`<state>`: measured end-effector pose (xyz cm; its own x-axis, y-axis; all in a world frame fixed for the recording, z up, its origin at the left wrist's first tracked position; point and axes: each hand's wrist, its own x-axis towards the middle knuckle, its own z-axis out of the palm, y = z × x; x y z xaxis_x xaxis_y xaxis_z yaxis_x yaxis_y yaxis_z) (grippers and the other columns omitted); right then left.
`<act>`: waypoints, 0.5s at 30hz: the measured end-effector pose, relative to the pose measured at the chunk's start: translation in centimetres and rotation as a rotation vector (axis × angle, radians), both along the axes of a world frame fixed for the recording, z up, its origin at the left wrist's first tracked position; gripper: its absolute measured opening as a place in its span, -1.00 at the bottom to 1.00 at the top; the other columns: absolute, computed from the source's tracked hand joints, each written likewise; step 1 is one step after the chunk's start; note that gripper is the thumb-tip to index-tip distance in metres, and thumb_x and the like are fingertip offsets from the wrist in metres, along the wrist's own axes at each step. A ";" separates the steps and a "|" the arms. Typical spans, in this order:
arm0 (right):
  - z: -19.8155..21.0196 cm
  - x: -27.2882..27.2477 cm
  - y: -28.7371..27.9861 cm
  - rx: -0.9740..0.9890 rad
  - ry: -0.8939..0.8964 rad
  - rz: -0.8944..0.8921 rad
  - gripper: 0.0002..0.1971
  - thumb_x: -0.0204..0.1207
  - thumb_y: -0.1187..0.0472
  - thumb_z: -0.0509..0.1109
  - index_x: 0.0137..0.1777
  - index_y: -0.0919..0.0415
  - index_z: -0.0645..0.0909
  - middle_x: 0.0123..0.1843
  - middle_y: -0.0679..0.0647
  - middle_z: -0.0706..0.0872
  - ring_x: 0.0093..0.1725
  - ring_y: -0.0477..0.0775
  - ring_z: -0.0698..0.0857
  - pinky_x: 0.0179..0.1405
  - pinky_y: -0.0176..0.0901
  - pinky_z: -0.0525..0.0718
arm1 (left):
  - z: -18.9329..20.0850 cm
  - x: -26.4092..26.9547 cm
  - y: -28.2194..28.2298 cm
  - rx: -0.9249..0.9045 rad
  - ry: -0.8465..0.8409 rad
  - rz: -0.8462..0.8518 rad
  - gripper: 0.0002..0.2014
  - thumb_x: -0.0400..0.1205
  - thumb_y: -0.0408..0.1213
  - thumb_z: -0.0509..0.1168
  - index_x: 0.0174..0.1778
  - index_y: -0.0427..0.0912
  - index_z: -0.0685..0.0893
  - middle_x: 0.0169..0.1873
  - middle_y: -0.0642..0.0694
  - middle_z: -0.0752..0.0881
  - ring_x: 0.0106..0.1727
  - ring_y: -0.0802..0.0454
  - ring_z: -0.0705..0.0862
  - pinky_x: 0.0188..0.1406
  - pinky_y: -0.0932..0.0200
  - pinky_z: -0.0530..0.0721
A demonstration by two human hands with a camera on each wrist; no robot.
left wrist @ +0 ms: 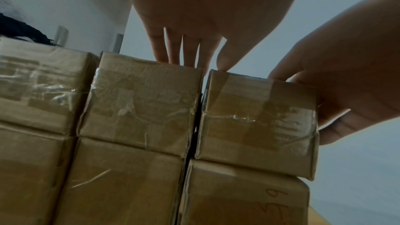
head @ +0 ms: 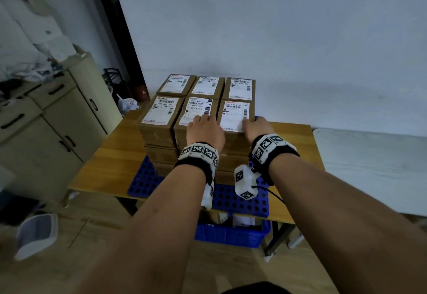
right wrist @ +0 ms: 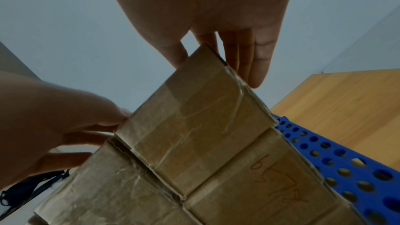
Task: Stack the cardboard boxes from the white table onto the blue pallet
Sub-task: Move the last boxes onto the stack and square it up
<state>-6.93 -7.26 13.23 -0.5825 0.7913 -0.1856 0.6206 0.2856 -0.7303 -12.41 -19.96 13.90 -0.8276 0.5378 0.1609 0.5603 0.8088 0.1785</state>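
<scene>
Brown cardboard boxes with white labels stand several layers high on the blue pallet (head: 240, 201) (right wrist: 346, 168). The top layer holds two rows of three. My left hand (head: 203, 127) (left wrist: 194, 23) rests its straight fingertips on the front middle box (head: 196, 111) (left wrist: 140, 105), and its thumb touches the near corner of the front right box (head: 233, 118) (left wrist: 259, 119) (right wrist: 190, 117). My right hand (head: 256, 126) (right wrist: 216, 14) lies at that box's right edge, thumb on top and straight fingers (right wrist: 249, 66) flat against its right side. That box sits level on the box below.
The pallet lies on a wooden table (head: 115, 162) against the grey wall. A cream cabinet (head: 69, 118) stands at the left, a blue crate (head: 231, 233) under the table, a white surface (head: 369, 166) at the right. A white device (head: 37, 233) lies on the floor.
</scene>
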 end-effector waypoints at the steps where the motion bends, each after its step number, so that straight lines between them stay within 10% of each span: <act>1: 0.1 0.0 -0.2 0.010 0.001 -0.019 -0.55 0.60 -0.02 0.20 0.39 0.22 0.53 0.28 0.21 0.69 0.16 0.24 0.69 0.11 0.01 0.69 | 0.0 0.0 -0.1 0.004 0.004 -0.007 -0.59 0.73 -0.13 0.03 0.46 -0.19 0.45 0.44 -0.12 0.50 0.49 -0.12 0.39 0.47 -0.08 0.37; 15: 1.5 -1.1 -0.9 0.243 0.040 0.015 -0.48 0.60 0.03 0.23 0.50 0.25 0.34 0.36 0.29 0.49 0.34 0.33 0.51 0.26 0.08 0.53 | 0.7 -1.9 -1.2 0.097 -0.041 0.120 -0.56 0.73 -0.20 0.03 0.56 -0.13 0.37 0.55 -0.12 0.37 0.57 -0.12 0.28 0.56 -0.05 0.29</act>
